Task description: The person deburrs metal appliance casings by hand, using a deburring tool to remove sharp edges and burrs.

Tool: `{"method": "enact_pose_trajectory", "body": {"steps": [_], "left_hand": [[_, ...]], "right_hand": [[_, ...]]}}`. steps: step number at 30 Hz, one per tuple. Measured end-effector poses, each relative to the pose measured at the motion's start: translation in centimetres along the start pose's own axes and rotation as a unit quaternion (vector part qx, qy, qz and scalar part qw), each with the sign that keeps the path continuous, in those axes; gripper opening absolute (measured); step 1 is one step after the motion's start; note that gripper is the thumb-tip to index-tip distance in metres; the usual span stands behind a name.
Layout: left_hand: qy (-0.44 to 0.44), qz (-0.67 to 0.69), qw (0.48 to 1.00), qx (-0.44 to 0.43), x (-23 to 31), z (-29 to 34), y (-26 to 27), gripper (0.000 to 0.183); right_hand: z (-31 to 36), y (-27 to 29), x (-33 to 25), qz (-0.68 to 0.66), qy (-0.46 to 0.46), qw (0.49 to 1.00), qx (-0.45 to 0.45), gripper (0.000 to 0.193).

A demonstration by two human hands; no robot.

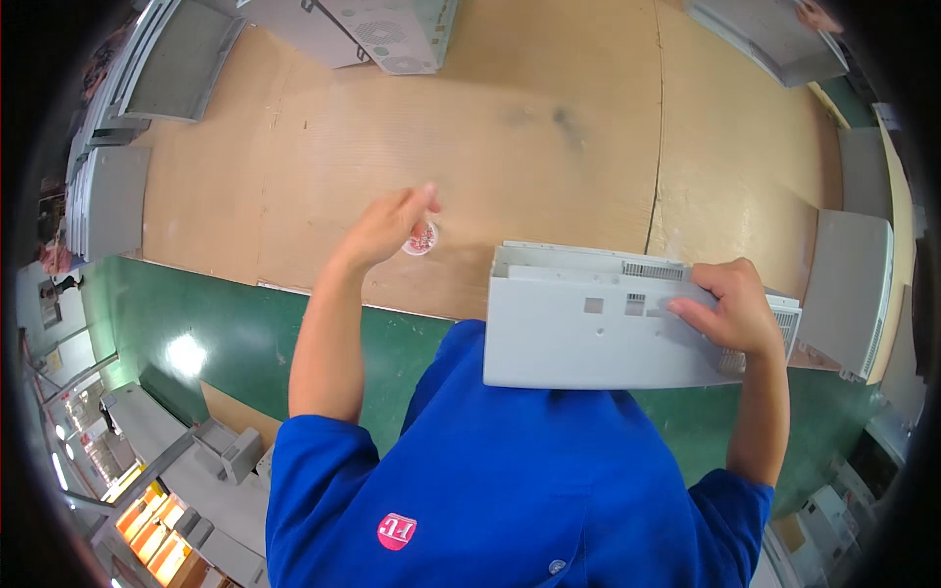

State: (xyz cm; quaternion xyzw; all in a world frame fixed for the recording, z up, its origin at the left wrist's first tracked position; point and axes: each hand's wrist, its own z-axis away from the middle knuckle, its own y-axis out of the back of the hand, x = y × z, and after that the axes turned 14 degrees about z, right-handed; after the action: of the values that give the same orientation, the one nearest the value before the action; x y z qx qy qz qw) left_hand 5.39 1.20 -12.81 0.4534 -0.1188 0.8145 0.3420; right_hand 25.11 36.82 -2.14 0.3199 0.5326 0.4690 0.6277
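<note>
A light grey sheet-metal case point(549, 338) with square cutouts and vent slots rests at the table's near edge, against my body. My right hand point(733, 304) grips its right end, thumb on the front face and fingers over the top edge. To the left of the case, my left hand point(392, 223) is over a small round dish point(421, 242) that holds tiny red and white bits. The fingers of that hand are pinched together, and whatever is between them is too small to make out. Part of the dish is hidden under the fingers.
Grey metal panels point(116, 201) stand stacked at the table's left edge. A perforated metal case point(397, 34) stands at the far side. More grey panels point(848, 284) stand at right. At the far right, another person's hand point(816, 16) touches a grey metal tray point(760, 39). The tan tabletop point(490, 127) has seams.
</note>
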Motion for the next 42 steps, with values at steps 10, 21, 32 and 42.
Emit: {"method": "enact_pose_trajectory", "body": {"steps": [10,21,32,42], "left_hand": [[-0.215,-0.261,0.924,-0.180,12.4,5.1,-8.1,0.007],[-0.241,-0.360,0.883,-0.183,14.1,5.0,-9.3,0.008],[-0.205,-0.327,0.850,-0.358,14.7,1.4,-8.4,0.011],[-0.191,-0.250,0.871,-0.377,13.7,1.0,-8.2,0.012]], "right_hand": [[0.4,0.2,-0.2,0.063,0.050,0.995,0.051,0.042],[0.6,-0.1,0.3,0.049,0.048,0.996,0.050,0.043],[0.5,-0.1,0.2,0.041,0.024,0.998,0.035,0.046],[0.5,-0.1,0.2,0.031,0.026,0.999,0.029,0.046]]}}
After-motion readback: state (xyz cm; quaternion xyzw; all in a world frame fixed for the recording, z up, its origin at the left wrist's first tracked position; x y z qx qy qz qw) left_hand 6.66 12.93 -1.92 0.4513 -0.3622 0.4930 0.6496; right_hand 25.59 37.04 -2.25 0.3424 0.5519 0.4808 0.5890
